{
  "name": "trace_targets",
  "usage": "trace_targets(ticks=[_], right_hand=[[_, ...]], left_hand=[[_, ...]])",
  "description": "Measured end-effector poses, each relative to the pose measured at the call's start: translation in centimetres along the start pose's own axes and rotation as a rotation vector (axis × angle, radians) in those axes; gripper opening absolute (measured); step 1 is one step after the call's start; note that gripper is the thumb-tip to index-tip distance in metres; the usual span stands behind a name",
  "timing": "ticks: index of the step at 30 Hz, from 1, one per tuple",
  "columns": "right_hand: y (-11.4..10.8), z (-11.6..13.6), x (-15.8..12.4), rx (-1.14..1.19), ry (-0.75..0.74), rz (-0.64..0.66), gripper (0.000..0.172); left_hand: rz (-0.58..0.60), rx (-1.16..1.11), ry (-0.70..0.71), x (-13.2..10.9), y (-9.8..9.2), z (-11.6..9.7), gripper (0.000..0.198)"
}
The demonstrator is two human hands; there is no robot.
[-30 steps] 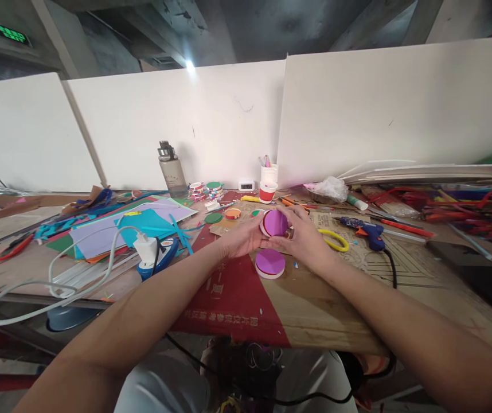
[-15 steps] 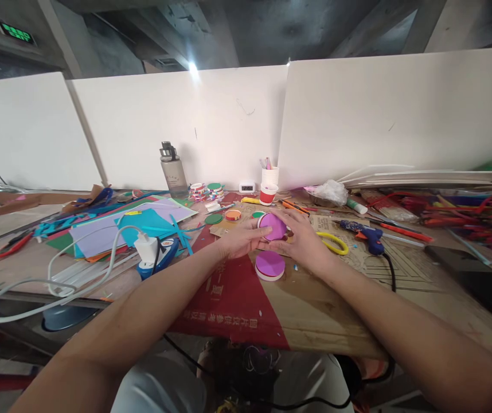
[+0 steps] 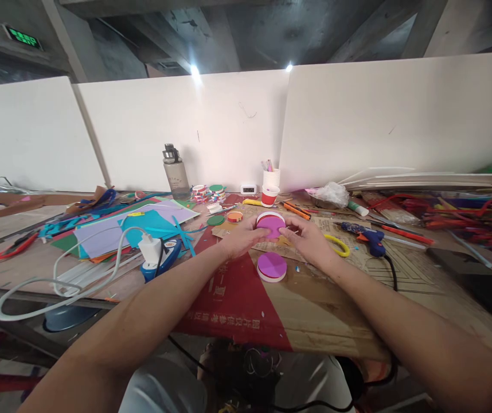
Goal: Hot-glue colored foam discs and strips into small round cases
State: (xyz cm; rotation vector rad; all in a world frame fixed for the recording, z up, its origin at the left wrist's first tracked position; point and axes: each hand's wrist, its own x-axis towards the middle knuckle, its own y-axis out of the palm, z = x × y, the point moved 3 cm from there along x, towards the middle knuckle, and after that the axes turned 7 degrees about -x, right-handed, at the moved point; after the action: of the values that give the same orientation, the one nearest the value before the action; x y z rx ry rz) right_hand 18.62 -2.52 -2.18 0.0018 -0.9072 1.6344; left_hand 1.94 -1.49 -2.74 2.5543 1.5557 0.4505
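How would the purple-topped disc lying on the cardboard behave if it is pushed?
Lying flat, the purple disc would probably slide rather than tip. Its round outline suggests that it may roll if stood on edge.

Cardboard sheet (image 3: 323,315) under purple disc (image 3: 272,265).

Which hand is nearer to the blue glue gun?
Right. The right hand is left of the blue glue gun, the yellow ring between them; the left hand is farther off, across the held purple disc.
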Motion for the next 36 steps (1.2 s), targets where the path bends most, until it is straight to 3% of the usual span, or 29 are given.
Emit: trace_targets(ticks=[6, 15, 21, 25, 27, 30, 34, 36], right_hand=[[-0.3, -0.1, 0.0, 0.062, 0.098, -0.012, 0.027], [-0.2, 0.0, -0.2, -0.013, -0.04, -0.043, 0.022], [-0.1, 0.1, -0.2, 0.031, 0.003, -0.047, 0.02], [-0.4, 0.2, -0.2, 0.119, 0.064, -0.076, 0.03], [-0.5, 0.1, -0.2, 0.128, 0.091, -0.09, 0.034], [-0.8, -0.4, -0.2, 0.124, 0.124, -0.112, 0.032], [-1.4, -0.8, -0.1, 0.111, 0.165, -0.16, 0.031], [-1.8, -0.7, -0.1, 0.092, 0.154, -0.168, 0.033]], left_hand=[[-0.043, 0.239, 0.062, 0.3, -0.9, -0.6, 0.045], [0.029, 0.463, 0.166, 0.2, -0.7, -0.9, 0.028], [0.029, 0.439, 0.137, 0.1, -0.6, -1.1, 0.033], [0.003, 0.264, 0.061, 0.3, -0.8, -0.7, 0.043], [-0.061, 0.154, 0.044, 0.5, -1.4, -0.5, 0.044], [-0.263, 0.072, 0.056, 0.8, -3.0, -0.5, 0.038], [-0.557, 0.27, 0.064, 1.0, -5.7, -0.8, 0.028], [-0.633, 0.364, 0.083, 1.1, -6.8, -1.0, 0.029]])
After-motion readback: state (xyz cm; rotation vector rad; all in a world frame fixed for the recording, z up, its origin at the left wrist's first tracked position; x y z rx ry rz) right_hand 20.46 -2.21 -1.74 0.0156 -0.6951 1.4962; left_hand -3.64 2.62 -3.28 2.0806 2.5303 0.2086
